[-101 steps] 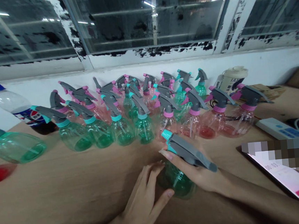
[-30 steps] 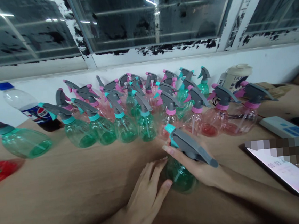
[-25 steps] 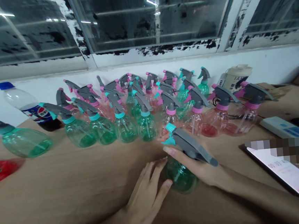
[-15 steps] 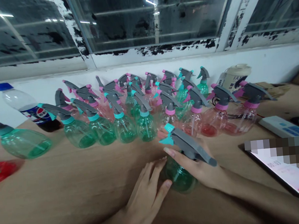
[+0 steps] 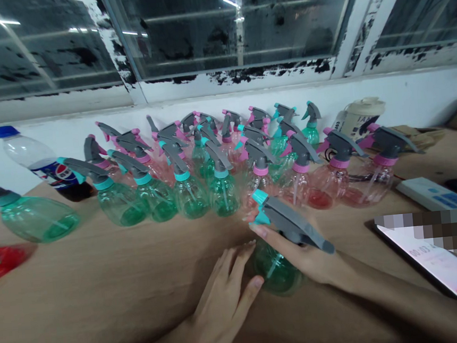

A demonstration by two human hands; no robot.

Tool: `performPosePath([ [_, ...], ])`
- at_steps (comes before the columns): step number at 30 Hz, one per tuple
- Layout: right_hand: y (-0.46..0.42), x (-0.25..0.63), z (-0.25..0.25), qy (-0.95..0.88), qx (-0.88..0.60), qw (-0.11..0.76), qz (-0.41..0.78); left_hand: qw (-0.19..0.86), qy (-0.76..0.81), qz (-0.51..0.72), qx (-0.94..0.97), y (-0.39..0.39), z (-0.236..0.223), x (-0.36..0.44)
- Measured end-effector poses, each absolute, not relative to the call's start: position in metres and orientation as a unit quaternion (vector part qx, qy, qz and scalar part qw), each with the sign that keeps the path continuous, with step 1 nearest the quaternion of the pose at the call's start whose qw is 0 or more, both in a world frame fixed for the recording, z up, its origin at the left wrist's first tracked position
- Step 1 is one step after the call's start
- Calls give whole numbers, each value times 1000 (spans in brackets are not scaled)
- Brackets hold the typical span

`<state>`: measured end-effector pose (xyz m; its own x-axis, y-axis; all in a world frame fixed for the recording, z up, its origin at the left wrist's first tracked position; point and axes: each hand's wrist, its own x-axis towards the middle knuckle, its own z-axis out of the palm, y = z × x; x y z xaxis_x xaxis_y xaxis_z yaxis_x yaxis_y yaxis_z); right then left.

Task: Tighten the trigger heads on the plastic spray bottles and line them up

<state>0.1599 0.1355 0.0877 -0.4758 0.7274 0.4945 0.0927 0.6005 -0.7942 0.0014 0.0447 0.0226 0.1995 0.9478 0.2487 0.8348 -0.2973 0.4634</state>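
A green spray bottle [image 5: 279, 271] with a grey and turquoise trigger head [image 5: 292, 220] stands upright on the table close in front of me. My right hand [image 5: 310, 258] is wrapped around its neck just under the head, thumb near the turquoise trigger and the other fingers mostly hidden behind. Against the left side of the bottle's body, my left hand [image 5: 227, 294] holds it between thumb and fingertips, with the fingers fairly straight. Behind the hands stands a front row of similar bottles, such as a green one [image 5: 225, 196] and a pink one [image 5: 320, 193].
More spray bottles crowd toward the wall. At left are another green bottle [image 5: 40, 217], a cola bottle [image 5: 56, 170] and a red packet [image 5: 4, 263]. To the right lie a phone [image 5: 432, 260] with a lit timer and a white device [image 5: 434, 193]; a cream container [image 5: 362, 117] stands behind.
The trigger head and my right hand have shifted very slightly to the right. My left hand stays against the bottle, and the other bottles have not moved.
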Motion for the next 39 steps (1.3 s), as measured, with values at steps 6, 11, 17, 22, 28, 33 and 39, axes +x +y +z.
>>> performPosePath([
  [6,133,160,94,-791,-265,446,325,121,584,242,765,44,23,1],
  [11,135,159,93,-790,-262,432,348,124,583,241,766,44,23,1],
  [17,136,160,77,-788,-289,428,335,126,577,239,771,43,24,1],
  [22,134,160,77,-776,-310,434,336,127,568,243,776,41,21,-1],
  [28,126,153,75,-740,-289,482,369,111,561,277,772,39,19,2],
  [33,113,137,71,-746,-269,471,387,133,599,293,734,35,21,1],
  [39,100,105,81,-742,-245,479,399,129,637,317,690,17,25,-20],
])
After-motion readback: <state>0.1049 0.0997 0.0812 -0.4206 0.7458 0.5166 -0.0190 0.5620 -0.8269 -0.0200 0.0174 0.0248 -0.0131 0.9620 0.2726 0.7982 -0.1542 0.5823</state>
